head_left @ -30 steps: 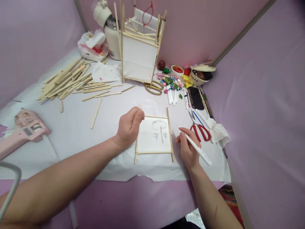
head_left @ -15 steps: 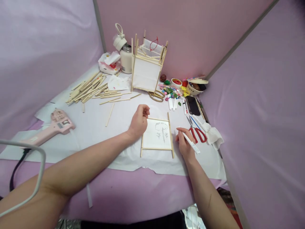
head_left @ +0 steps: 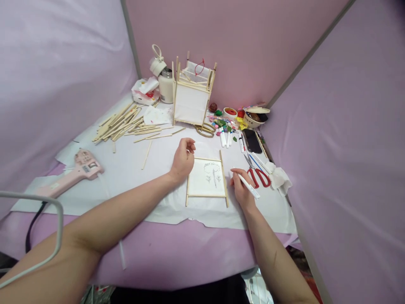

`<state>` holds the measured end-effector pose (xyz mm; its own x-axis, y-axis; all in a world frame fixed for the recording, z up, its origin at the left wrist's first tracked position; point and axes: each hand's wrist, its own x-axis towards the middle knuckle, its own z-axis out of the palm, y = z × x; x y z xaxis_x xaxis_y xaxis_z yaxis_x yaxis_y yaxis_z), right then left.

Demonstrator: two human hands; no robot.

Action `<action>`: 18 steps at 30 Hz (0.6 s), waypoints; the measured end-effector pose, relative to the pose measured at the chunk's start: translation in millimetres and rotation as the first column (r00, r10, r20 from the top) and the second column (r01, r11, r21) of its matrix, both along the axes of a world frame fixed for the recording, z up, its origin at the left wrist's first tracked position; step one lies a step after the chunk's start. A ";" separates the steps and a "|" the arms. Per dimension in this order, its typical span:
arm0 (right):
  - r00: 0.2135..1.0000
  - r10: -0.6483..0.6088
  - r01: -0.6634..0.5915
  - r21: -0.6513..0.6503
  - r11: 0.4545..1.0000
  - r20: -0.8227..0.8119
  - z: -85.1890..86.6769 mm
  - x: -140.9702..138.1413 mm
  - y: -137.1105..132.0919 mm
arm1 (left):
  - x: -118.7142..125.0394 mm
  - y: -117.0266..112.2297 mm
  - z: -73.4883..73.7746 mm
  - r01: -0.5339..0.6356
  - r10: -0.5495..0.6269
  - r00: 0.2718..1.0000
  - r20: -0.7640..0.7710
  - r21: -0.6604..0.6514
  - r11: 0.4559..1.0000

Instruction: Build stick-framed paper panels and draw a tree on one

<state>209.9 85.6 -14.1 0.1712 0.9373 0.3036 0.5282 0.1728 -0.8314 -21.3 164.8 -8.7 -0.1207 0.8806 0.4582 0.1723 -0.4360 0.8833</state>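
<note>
A small wooden-framed paper panel (head_left: pixel 207 179) with a pencil-like tree drawing lies flat on the white sheet (head_left: pixel 133 169). My left hand (head_left: pixel 182 160) rests loosely curled at the panel's left edge, its fingers bent with nothing visibly in them. My right hand (head_left: pixel 241 188) sits just right of the panel and grips a white pen (head_left: pixel 248 186), whose tip points up and left, off the paper.
A wood-and-paper lantern frame (head_left: pixel 193 95) stands at the back beside a cream bottle (head_left: pixel 165 82). Loose wooden sticks (head_left: pixel 122 124) lie back left, a pink glue gun (head_left: pixel 79 169) at left. Markers (head_left: pixel 225 137), red scissors (head_left: pixel 259 177), a phone (head_left: pixel 251 140) and bowls sit right.
The view has pulled back and up, so everything looks smaller and further away. Both hands stay beside the panel; the left fist has loosened a little.
</note>
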 end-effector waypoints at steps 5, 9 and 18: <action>1.000 0.014 -0.014 -0.008 1.000 -0.003 2.4 -1.3 -0.6 | -0.5 -0.4 1.2 0.007 -0.007 1.000 0.019 -0.015 1.000; 1.000 0.027 -0.027 -0.003 1.000 0.006 1.8 -1.7 -1.8 | -0.4 -0.9 1.4 0.011 -0.010 1.000 0.018 -0.025 1.000; 0.999 0.034 -0.033 -0.015 0.999 0.012 -0.4 -0.8 -2.5 | -1.0 -3.0 4.1 0.009 -0.009 1.000 0.000 -0.056 0.998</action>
